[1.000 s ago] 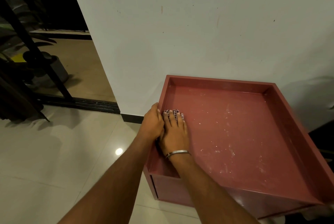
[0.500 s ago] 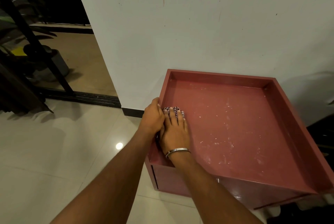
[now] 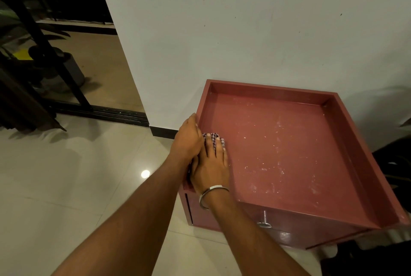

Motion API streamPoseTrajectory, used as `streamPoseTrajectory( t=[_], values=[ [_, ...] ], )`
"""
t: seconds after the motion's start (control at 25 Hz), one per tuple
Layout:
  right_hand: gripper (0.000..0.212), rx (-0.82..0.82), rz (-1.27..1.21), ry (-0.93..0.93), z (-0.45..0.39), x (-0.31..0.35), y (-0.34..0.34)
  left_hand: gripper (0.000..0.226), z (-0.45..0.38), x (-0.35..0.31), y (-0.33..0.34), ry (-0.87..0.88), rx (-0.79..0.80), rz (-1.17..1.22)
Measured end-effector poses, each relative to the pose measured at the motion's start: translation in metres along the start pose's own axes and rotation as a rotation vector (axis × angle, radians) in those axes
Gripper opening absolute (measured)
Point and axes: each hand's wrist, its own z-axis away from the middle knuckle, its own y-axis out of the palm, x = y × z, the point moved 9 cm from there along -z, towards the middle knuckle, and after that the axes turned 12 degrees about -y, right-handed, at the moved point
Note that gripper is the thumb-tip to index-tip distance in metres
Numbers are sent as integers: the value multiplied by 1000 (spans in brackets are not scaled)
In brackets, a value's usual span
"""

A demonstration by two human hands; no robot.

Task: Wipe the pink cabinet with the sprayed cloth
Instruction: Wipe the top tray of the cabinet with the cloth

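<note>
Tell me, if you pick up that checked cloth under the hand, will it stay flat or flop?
Probably flop. The cloth looks thin and bunches under the right hand's fingers, so it seems soft. It likely slides easily on the smooth pink cabinet and looks light for its size.

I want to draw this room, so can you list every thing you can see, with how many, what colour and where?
Cabinet: one, pink, against the wall, right of centre.
Cloth: one, checked dark and light, on the cabinet top by its left rim, under the right hand.
Key: one, silver, cabinet front.
Wall: one, white, behind.
Floor: pale tiles, left.
Plant pot: one, grey, far left.
Bangle: one, silver, right wrist.
Left hand: rests on the left rim.
Right hand: flat on the cloth.
</note>
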Motion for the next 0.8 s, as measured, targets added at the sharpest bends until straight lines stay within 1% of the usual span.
streamPoseTrajectory(
  t=[0.08,0.2,0.32,0.44,0.56,0.68,0.8],
  values=[
    [54,-26,-6,-5,4,-12,-6,48,3,1,-1,19,10,11],
    [57,-99,61,90,11,-31,-16,47,8,2,-3,49,-8,13],
    [61,-53,36,138,14,-12,-7,47,9,3,-4,32,-21,22],
    [74,4,14,87,19,10,1,47,10,2,-5,30,-22,35],
    [68,2,2,48,21,5,-1,47,13,4,-6,27,-18,51],
    [59,-35,31,91,24,-10,-8,47,14,5,-5,31,-23,48],
    [62,-42,26,118,26,-5,-10,47,12,5,-5,26,-34,46]
  ],
)
